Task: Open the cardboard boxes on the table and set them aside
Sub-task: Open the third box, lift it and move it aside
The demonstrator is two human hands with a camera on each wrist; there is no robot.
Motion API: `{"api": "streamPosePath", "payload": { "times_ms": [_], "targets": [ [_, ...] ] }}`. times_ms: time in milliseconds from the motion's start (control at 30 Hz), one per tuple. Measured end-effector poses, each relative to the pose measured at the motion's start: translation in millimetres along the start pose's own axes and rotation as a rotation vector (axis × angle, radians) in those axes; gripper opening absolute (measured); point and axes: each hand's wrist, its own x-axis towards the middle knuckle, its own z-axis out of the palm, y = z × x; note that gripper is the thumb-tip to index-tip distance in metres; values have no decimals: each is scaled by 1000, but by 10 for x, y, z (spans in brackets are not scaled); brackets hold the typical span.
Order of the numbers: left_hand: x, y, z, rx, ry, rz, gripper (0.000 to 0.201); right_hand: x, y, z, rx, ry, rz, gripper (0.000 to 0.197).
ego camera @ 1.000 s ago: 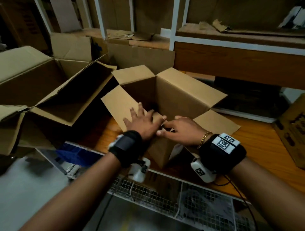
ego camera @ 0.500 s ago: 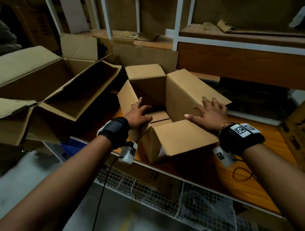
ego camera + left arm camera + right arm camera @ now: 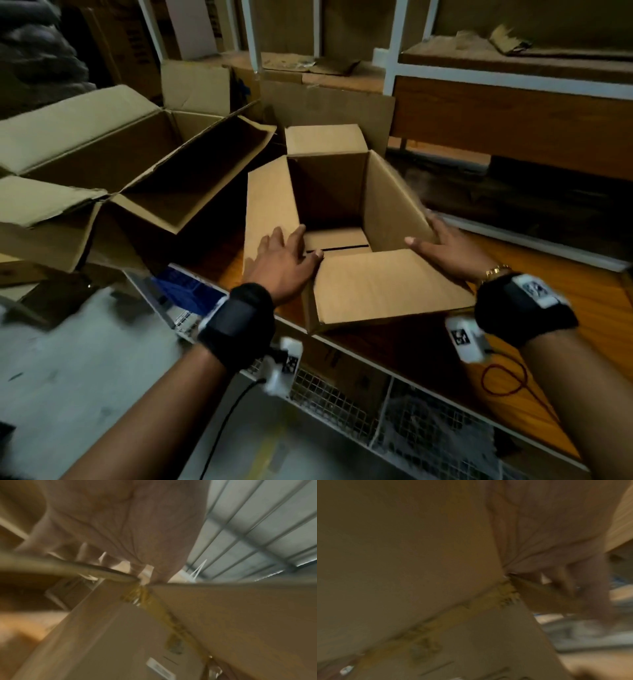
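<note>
A small brown cardboard box (image 3: 329,192) stands on the orange wooden table (image 3: 565,308) with all its top flaps folded out and nothing inside. My left hand (image 3: 284,260) lies flat on the left flap (image 3: 267,202), thumb at the near left corner. My right hand (image 3: 448,250) presses on the near edge of the right flap (image 3: 390,198), thumb on its inner face. The near flap (image 3: 387,284) hangs toward me over the table edge. Both wrist views are blurred: the left palm (image 3: 128,527) and the right palm (image 3: 556,527) sit against a taped box corner.
A large opened cardboard box (image 3: 102,147) lies just left of the small one, with more cardboard behind. A white-framed wooden rack (image 3: 496,113) stands at the back right. A wire mesh shelf (image 3: 342,401), a blue item (image 3: 188,291) and a red cable (image 3: 503,380) are near the table's front.
My hands have parted from the box's centre: the left pushed the left flap out, the right moved onto the right flap. The near flap swung down toward me and the box's inside now shows.
</note>
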Motion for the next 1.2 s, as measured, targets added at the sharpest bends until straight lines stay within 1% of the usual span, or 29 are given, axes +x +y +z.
{"api": "streamPosePath", "payload": {
  "times_ms": [67, 100, 133, 200, 233, 267, 300, 367, 400, 467, 533, 600, 667, 733, 800, 833, 900, 967, 1033, 1100, 1200],
  "targets": [
    [-205, 14, -35, 86, 182, 11, 60, -102, 82, 23, -156, 249, -21, 66],
    [-290, 29, -47, 99, 217, 1, 58, -138, 98, 36, -205, 309, -17, 59],
    [-317, 45, -43, 103, 205, -10, 58, -145, 111, 34, -234, 320, -1, 57],
    [-317, 56, -28, 101, 121, -45, 64, -119, 149, 50, -263, 220, 49, 61],
    [-291, 53, -21, 95, 75, -65, 68, -81, 172, 48, -240, 164, 53, 64],
    [-277, 56, -10, 72, 31, -72, 73, -62, 183, 36, -178, 116, 39, 64],
    [-270, 65, -10, 21, -7, -64, 75, -61, 163, 35, -57, 59, 22, 63],
    [-252, 95, 26, -153, -77, -25, 74, -74, 133, 52, 288, -91, -34, 56],
    [-226, 114, 56, -285, -97, -10, 71, -69, 131, 72, 403, -136, -59, 51],
    [-118, 156, 135, -600, -51, -9, 66, -30, 112, 94, 499, -142, -95, 46],
    [-21, 216, 197, -852, 37, -48, 60, 16, 44, 91, 552, -117, -96, 52],
    [61, 227, 180, -1024, 76, -103, 61, -6, -34, 113, 616, -87, -68, 59],
    [90, 174, 84, -1104, 101, -103, 63, -117, -109, 156, 674, -70, -73, 65],
    [33, 60, -64, -1156, 101, -62, 58, -250, -215, 188, 674, -34, -143, 68],
    [-29, -78, -249, -1187, 101, -8, 48, -378, -404, 118, 671, 45, -211, 69],
    [-45, -138, -357, -1186, 122, 20, 49, -434, -514, 48, 645, 89, -239, 70],
    [-59, -270, -657, -1172, 201, 102, 61, -539, -776, -118, 599, 171, -317, 73],
    [-32, -454, -1017, -1157, 283, 206, 73, -617, -1093, -270, 588, 227, -410, 75],
    [-32, -656, -1367, -1193, 330, 278, 79, -673, -1456, -383, 555, 276, -486, 75],
    [-53, -892, -1717, -1203, 363, 365, 82, -694, -1858, -424, 524, 317, -561, 76],
    [-85, -1285, -2157, -1138, 432, 447, 80, -739, -2450, -407, 520, 334, -615, 79]
  ]
}}
